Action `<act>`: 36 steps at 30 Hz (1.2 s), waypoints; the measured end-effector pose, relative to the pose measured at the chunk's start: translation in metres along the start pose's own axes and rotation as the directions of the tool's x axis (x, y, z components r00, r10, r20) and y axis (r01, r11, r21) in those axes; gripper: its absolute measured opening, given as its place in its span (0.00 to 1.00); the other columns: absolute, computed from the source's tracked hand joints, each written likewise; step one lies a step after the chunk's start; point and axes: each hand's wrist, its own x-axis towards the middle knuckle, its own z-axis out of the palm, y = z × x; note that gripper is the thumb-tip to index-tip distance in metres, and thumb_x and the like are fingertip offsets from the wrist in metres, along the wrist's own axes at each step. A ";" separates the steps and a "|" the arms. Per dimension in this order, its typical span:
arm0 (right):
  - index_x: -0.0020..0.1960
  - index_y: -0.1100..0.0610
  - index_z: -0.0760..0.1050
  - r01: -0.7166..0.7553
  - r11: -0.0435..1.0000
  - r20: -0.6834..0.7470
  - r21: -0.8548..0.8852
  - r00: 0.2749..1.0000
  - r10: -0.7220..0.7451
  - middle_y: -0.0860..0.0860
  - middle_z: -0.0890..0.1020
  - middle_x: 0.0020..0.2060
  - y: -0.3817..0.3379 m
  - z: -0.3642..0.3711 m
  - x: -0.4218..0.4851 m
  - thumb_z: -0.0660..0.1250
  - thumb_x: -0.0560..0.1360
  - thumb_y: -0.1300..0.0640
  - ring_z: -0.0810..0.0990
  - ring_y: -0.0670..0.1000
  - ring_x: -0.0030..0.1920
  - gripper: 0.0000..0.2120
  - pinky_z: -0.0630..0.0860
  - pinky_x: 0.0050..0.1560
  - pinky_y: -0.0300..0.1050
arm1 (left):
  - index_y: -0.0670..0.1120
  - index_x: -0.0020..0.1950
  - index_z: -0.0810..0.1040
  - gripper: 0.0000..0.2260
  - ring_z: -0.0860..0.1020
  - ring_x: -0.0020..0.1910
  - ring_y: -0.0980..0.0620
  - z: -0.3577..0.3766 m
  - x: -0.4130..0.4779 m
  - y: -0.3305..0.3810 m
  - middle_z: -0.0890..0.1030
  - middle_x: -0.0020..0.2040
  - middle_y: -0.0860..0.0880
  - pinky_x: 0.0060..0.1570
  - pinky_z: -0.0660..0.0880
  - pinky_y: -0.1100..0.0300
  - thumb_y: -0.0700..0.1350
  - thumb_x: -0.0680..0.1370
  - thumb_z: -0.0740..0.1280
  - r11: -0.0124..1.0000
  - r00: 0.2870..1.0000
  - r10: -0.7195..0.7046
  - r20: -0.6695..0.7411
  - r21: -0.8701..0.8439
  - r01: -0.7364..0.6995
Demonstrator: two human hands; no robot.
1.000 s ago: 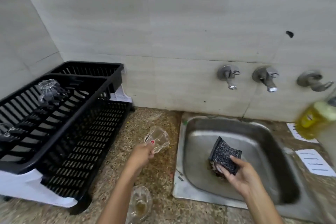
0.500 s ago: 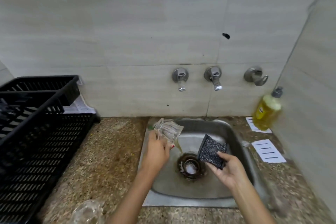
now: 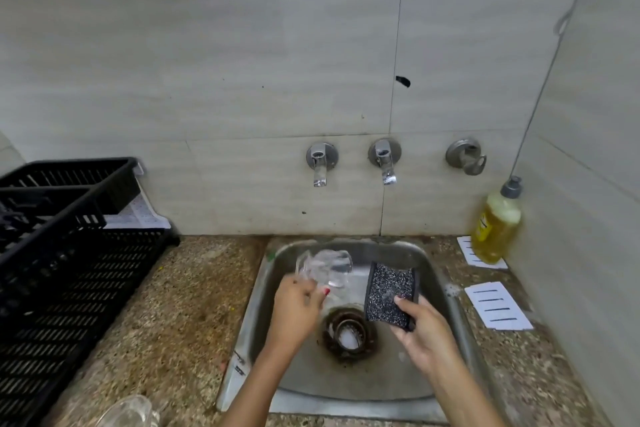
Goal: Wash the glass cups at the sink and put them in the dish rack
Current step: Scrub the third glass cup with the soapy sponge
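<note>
The left hand (image 3: 298, 312) is gripping a glass cup (image 3: 323, 269) with curled fingers, holding it tilted over the sink (image 3: 440, 274), just left of the sponge (image 3: 391, 295). The right hand (image 3: 426, 326) is pinching the sponge upright between thumb and fingers. Cup and sponge are standing apart, so the scrubbing of this cup is, by my judgement, only beginning. No stream is showing under either tap (image 3: 320, 163), so rinsing is still waiting too. A second cup (image 3: 128, 412) is lying on the counter at the lower edge, apparently awaiting its turn. The rack (image 3: 69, 270) is sitting well to the left; whether it is holding cups I cannot tell. The yellow label on the soap bottle (image 3: 497, 225) is too small to read, and the paper slips (image 3: 497, 305) are showing only dark lines.
</note>
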 end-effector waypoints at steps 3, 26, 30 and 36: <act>0.54 0.60 0.72 0.415 0.849 0.047 -0.327 0.904 -0.424 0.53 0.82 0.42 0.007 -0.001 0.003 0.65 0.71 0.75 0.79 0.45 0.40 0.16 0.77 0.38 0.33 | 0.47 0.28 0.71 0.18 0.74 0.29 0.52 0.005 0.007 0.000 0.72 0.26 0.51 0.38 0.69 0.61 0.44 0.79 0.63 0.831 0.870 -0.352 0.345 -0.313 0.461; 0.41 0.61 0.81 0.356 0.256 0.218 -0.899 0.869 -0.443 0.49 0.79 0.35 0.015 0.007 0.033 0.73 0.64 0.68 0.77 0.46 0.40 0.08 0.66 0.37 0.28 | 0.48 0.23 0.61 0.23 0.59 0.20 0.58 0.053 -0.004 0.020 0.61 0.19 0.53 0.27 0.58 0.61 0.41 0.78 0.62 0.957 0.891 -0.157 0.426 -0.158 0.245; 0.29 0.58 0.75 0.148 0.524 -0.005 -0.839 0.960 -0.279 0.50 0.76 0.26 0.016 0.008 0.033 0.68 0.66 0.73 0.74 0.47 0.31 0.13 0.69 0.30 0.35 | 0.48 0.24 0.62 0.23 0.62 0.24 0.57 0.046 -0.006 0.027 0.64 0.27 0.51 0.31 0.64 0.63 0.44 0.80 0.61 0.993 0.914 -0.084 0.397 -0.044 0.110; 0.40 0.72 0.73 -0.046 0.982 0.035 -0.181 0.998 0.053 0.62 0.78 0.34 0.018 0.014 0.025 0.52 0.70 0.78 0.77 0.54 0.34 0.11 0.77 0.26 0.40 | 0.46 0.33 0.70 0.16 0.67 0.34 0.61 0.041 -0.004 0.024 0.66 0.44 0.49 0.44 0.65 0.67 0.47 0.81 0.59 1.000 0.925 -0.001 0.381 -0.002 0.002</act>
